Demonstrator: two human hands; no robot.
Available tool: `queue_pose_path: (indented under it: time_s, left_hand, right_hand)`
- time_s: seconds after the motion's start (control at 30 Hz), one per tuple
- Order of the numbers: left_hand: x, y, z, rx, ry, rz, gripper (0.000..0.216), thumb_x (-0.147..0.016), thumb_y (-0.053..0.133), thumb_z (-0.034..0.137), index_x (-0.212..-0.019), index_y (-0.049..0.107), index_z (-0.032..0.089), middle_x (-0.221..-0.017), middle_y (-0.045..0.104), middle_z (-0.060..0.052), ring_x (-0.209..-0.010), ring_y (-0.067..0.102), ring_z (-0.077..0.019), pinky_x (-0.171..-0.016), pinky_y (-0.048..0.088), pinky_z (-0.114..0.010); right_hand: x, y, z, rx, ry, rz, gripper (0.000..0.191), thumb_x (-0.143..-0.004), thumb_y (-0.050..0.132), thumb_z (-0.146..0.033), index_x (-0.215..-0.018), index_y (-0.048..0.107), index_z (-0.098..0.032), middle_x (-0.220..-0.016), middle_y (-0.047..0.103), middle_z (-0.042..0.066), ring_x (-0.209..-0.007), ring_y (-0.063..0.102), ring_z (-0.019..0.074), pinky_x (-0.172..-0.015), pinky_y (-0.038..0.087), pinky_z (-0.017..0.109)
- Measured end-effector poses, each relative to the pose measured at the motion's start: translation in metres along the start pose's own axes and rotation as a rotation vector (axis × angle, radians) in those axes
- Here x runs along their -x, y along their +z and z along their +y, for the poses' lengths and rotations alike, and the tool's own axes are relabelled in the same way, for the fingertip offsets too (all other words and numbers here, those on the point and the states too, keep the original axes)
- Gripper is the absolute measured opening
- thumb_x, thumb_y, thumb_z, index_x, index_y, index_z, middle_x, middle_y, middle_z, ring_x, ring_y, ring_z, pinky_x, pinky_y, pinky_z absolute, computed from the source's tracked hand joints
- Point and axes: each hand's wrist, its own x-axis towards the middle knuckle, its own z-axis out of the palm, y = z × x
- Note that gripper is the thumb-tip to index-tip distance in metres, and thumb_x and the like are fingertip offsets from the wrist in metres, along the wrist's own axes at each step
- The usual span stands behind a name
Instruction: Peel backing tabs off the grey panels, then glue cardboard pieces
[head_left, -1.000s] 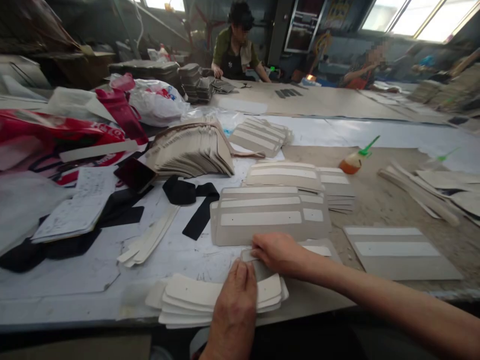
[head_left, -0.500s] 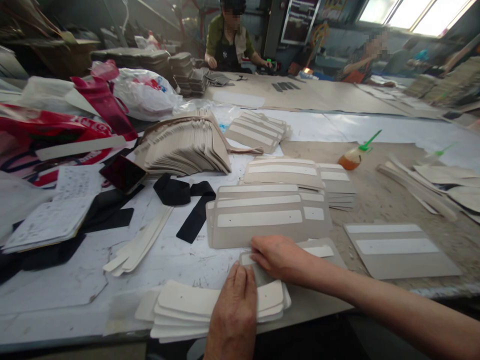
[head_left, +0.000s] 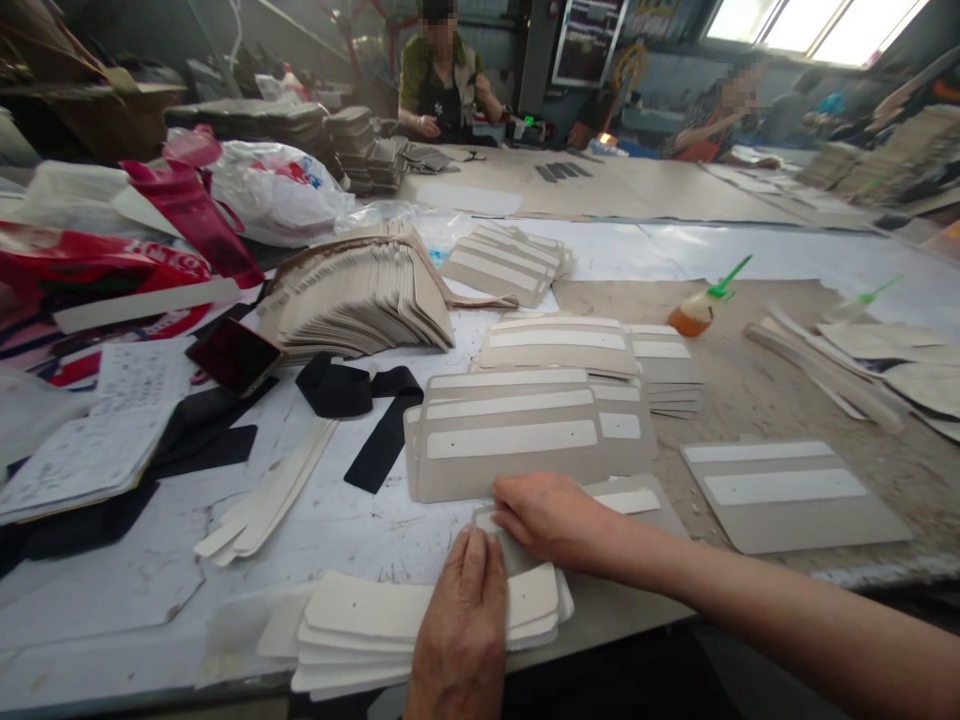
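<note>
My left hand [head_left: 459,625] lies across a fanned stack of cream curved strips [head_left: 375,610] at the table's front edge. Its fingers are stretched out side by side, with the tips at the near left corner of a grey panel [head_left: 654,518]. My right hand [head_left: 551,518] is closed, fingers curled over the left part of a white strip [head_left: 626,500] on that panel. The strip shows on both sides of the hand, but its middle is covered. Just beyond lie overlapping grey panels with white strips [head_left: 514,440]. Another such panel [head_left: 795,500] lies at the right.
Black ribbon [head_left: 382,420], loose cream strips [head_left: 277,490], a phone [head_left: 234,355] and a notebook [head_left: 112,430] lie left. Behind stands a long row of grey pieces [head_left: 360,300]. A green-tipped bottle with amber liquid [head_left: 691,316] sits right. Co-workers [head_left: 442,90] are across the table.
The whole view has shifted slightly, with things appearing a little further left. Both hands keep nearly the same place on the panel and strips.
</note>
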Motion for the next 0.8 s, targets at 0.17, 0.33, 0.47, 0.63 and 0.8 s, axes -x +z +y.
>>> queue_pose_path:
  time_s: [0.17, 0.33, 0.47, 0.63, 0.8]
  left_hand:
    - [-0.002, 0.001, -0.002, 0.025, 0.036, -0.023, 0.039, -0.085, 0.033, 0.000, -0.118, 0.053, 0.001, -0.126, 0.056, -0.018, -0.121, 0.048, -0.0303, -0.095, 0.050, -0.037]
    - [-0.001, 0.001, -0.005, 0.002, 0.043, -0.054, 0.043, -0.082, 0.033, -0.003, -0.118, 0.054, 0.003, -0.126, 0.058, -0.016, -0.120, 0.049, -0.0285, -0.096, 0.050, -0.037]
    - [-0.001, 0.002, -0.006, -0.029, 0.070, -0.054, 0.042, -0.082, 0.034, -0.003, -0.119, 0.054, 0.003, -0.125, 0.059, -0.017, -0.118, 0.052, -0.0270, -0.094, 0.051, -0.036]
    - [-0.002, 0.004, -0.005, -0.090, 0.088, -0.043, 0.035, -0.085, 0.038, 0.003, -0.114, 0.056, 0.003, -0.122, 0.061, -0.018, -0.114, 0.055, -0.0275, -0.092, 0.052, -0.035]
    - [-0.003, 0.004, -0.003, -0.062, 0.044, -0.043, 0.041, -0.081, 0.035, -0.003, -0.117, 0.054, 0.005, -0.122, 0.061, -0.016, -0.114, 0.055, -0.0256, -0.092, 0.052, -0.034]
  right_hand:
    - [-0.001, 0.002, 0.001, -0.010, 0.003, 0.022, 0.023, -0.089, 0.043, -0.031, -0.092, 0.061, -0.016, -0.089, 0.071, 0.011, -0.082, 0.067, 0.0254, -0.061, 0.042, 0.030]
    - [0.002, 0.000, -0.003, 0.003, 0.010, 0.027, 0.023, -0.089, 0.044, -0.029, -0.094, 0.061, -0.015, -0.090, 0.071, 0.013, -0.082, 0.068, 0.0252, -0.066, 0.047, 0.031]
    - [0.007, -0.001, -0.009, 0.057, 0.072, 0.060, 0.021, -0.090, 0.047, -0.027, -0.094, 0.062, -0.012, -0.087, 0.071, 0.016, -0.080, 0.069, 0.0273, -0.064, 0.049, 0.032]
    - [0.018, -0.002, -0.001, 0.052, 0.100, 0.100, 0.020, -0.089, 0.051, -0.030, -0.095, 0.061, -0.014, -0.089, 0.071, 0.013, -0.083, 0.068, 0.0271, -0.065, 0.049, 0.031]
    - [0.021, -0.002, 0.008, -0.004, 0.070, 0.082, 0.018, -0.090, 0.047, -0.028, -0.096, 0.061, -0.018, -0.093, 0.071, 0.009, -0.087, 0.067, 0.0242, -0.067, 0.047, 0.029]
